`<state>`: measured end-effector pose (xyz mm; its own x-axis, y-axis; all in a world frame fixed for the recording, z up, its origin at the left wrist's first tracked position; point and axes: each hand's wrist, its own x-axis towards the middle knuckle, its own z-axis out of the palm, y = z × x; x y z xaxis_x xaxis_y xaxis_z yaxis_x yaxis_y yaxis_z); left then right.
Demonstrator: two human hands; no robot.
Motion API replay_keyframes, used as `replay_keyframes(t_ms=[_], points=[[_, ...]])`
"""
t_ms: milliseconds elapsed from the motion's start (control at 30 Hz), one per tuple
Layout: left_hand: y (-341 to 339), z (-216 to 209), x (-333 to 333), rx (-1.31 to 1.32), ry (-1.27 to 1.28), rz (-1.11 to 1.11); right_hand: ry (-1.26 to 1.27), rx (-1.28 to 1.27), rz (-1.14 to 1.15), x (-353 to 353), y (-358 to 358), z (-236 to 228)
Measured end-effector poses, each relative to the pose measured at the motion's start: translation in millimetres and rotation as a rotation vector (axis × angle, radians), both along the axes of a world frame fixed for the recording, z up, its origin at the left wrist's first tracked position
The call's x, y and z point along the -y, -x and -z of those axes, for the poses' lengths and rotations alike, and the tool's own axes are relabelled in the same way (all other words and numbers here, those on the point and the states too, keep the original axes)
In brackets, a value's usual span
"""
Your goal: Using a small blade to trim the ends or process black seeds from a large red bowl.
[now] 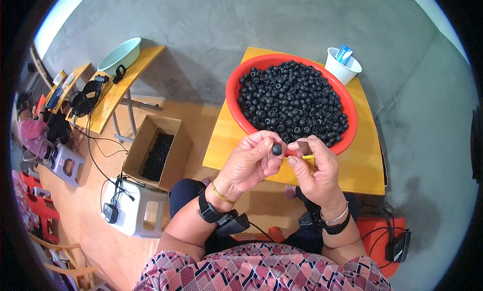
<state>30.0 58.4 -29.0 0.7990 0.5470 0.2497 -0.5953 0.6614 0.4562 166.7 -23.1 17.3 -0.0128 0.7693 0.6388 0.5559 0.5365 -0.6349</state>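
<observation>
Just in front of the near rim of a red basin (350,104), my two hands are raised close together. My left hand (251,157) pinches a small round black rubber-like piece (276,149) between thumb and fingers. Held in the fingers of my right hand (322,173) is a thin, flat, blade-like metal piece (304,147) with a yellow part (308,162); its lower end is hidden by the hand. The basin is heaped with many more black pieces (294,100), several showing a round hole.
The basin stands on a yellow table (221,145), beside a white tub (352,69) with a blue-and-white packet. On the floor at left are a cardboard box (183,152) of black bits and a white stool (126,200) with cables. Farther left, a table holds a green basin (121,57); a person (32,127) sits beyond.
</observation>
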Motion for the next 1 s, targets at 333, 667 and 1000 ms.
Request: replay_keyframes(t_ms=[333, 667, 1000], points=[[-4.7, 1.7, 11.0, -0.150, -0.094, -0.121, -0.022, 0.058, -0.065, 1.0, 1.0, -5.4], [0.9, -6.5, 13.3, -0.136, -0.223, -0.146, -0.132, 0.101, -0.058, 0.2, -0.1, 1.3], [-3.0, -7.0, 25.0, -0.101, -0.069, -0.164, -0.260, 0.191, -0.008, -0.8, 0.8, 8.6]])
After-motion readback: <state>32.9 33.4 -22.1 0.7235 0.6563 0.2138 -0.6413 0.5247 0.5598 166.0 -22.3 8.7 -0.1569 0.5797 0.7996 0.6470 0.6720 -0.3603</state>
